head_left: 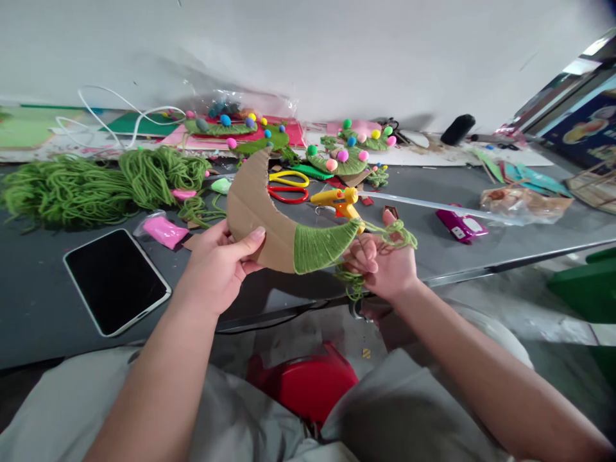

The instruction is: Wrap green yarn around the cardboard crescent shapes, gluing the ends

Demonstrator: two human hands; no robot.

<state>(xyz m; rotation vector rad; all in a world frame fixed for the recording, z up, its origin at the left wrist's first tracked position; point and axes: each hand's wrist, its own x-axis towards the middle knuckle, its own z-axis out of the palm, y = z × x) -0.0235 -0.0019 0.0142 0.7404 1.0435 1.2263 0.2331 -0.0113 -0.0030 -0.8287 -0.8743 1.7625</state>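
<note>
My left hand (226, 263) grips a crescent of brown cardboard (262, 218), thumb on its front face and fingers behind. The crescent's right end is wrapped in tight turns of green yarn (322, 247). By that wrapped tip, my right hand (385, 263) has its fingers curled around a loose bunch of green yarn (399, 234), with strands hanging below the palm. Just behind the crescent lie a yellow hot glue gun (339, 199) with a long clear glue stick and a pair of scissors (289, 186) with one yellow and one red handle loop.
A tablet (117, 281) lies at the left, near a pink packet (165, 230) and a heap of green yarn (96, 183). Green pieces with coloured pom-poms (349, 163) stand along the wall. A purple packet (462, 224) is on the right; a red stool (308, 385) is below.
</note>
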